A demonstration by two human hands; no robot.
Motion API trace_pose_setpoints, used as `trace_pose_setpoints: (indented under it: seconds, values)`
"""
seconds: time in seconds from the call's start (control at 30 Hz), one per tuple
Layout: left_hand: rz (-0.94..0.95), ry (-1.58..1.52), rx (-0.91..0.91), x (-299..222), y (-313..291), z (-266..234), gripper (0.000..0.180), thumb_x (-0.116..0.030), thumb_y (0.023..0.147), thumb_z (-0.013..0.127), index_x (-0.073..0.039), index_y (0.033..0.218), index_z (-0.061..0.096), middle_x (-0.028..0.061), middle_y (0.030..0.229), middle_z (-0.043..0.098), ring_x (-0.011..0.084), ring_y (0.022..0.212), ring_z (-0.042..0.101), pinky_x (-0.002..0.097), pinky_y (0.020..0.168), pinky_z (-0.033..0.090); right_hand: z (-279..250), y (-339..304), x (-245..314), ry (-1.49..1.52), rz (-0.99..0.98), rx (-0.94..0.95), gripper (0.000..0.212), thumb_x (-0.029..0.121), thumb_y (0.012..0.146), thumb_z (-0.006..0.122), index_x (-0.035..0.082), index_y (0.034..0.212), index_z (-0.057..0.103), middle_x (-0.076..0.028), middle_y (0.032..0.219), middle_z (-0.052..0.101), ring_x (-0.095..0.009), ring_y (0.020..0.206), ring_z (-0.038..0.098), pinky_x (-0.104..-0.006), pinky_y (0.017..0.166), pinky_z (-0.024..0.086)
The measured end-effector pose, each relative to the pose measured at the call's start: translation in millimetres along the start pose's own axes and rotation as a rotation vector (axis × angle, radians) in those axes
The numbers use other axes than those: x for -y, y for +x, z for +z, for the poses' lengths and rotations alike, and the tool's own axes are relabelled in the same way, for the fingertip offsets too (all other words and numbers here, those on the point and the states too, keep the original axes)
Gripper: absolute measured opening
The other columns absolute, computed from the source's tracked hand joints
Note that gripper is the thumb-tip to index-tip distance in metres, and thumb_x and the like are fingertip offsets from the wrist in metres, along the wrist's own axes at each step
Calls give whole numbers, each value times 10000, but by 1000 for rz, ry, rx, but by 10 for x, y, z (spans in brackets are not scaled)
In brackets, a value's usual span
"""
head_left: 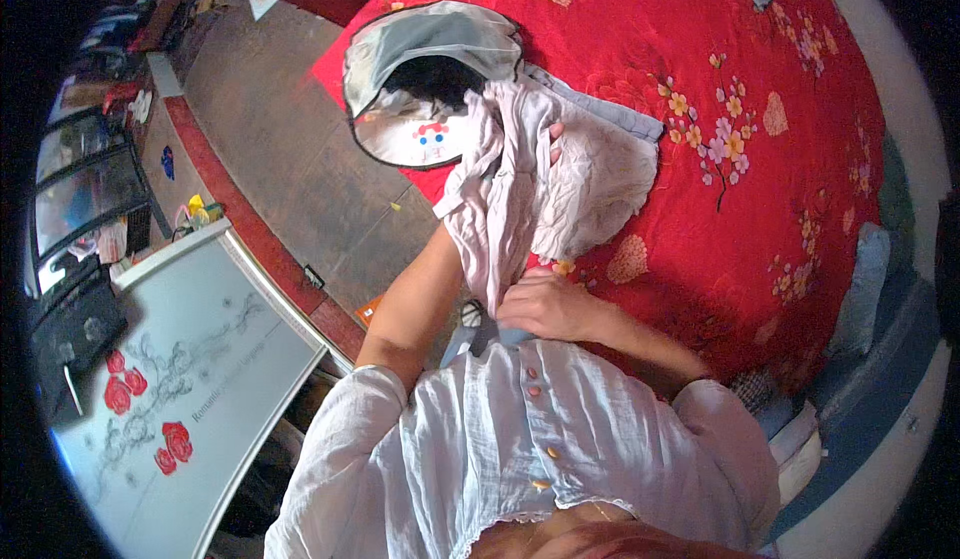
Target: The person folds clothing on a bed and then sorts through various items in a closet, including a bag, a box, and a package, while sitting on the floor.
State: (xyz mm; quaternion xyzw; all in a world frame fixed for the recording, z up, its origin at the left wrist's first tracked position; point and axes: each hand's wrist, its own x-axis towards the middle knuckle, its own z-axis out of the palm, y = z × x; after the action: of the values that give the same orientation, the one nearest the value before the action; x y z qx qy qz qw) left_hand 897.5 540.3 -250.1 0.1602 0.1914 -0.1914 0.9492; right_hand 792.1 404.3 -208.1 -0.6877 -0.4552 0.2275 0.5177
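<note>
Curled right hand [548, 306] grips pink cloth [487, 204]; left hand [556, 132] mostly hidden.

Bright mid-frame: we get saturated red across the bedspread [740, 269], darkening toward its lower edge. The shirt [470, 419] reads bright, folds softly shaded. The floor [290, 109] off the bedspread's left edge is dim, and the basket's [440, 21] opening at the upper left edge goes near black. We see pale sheen on the rose-printed panel [230, 349]. The cloth [505, 189] is reasonably sharp; the rim clutter is soft. Fisheye bends straight lines; corners are black. Light source: we can't tell.
</note>
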Motion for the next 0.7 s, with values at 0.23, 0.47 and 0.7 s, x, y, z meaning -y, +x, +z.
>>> trace_pose_setpoints:
  seconds: [0.23, 0.47, 0.7]
  values:
    - [44, 193, -48, -271, -778, 567, 549, -543, 844, 305, -97, 1125, 460, 68, 1020, 546, 209, 881, 550, 382, 731, 472, -460, 315, 145, 71, 428, -739, 216, 141, 778, 585, 12, 947, 548, -57, 797, 593, -130, 707, 565, -254, 646, 456]
    - [-38, -109, 102, -618, -1557, -85, 356, -334, 854, 416, -44, 1024, 536, 115, 887, 607, 238, 810, 588, 368, 765, 473, -101, 855, 295, 233, 384, -781, 120, 67, 800, 537, -19, 883, 524, -47, 779, 580, -77, 667, 526, -207, 583, 419]
    - [211, -2, 333, -1275, -2754, -507, 413, -401, 855, 424, -90, 1123, 474, 35, 1013, 567, 114, 901, 543, 265, 740, 442, 292, 1074, 893, 923, 225, -926, 90, 49, 819, 452, 12, 869, 517, -50, 833, 559, -104, 741, 534, -227, 661, 439]
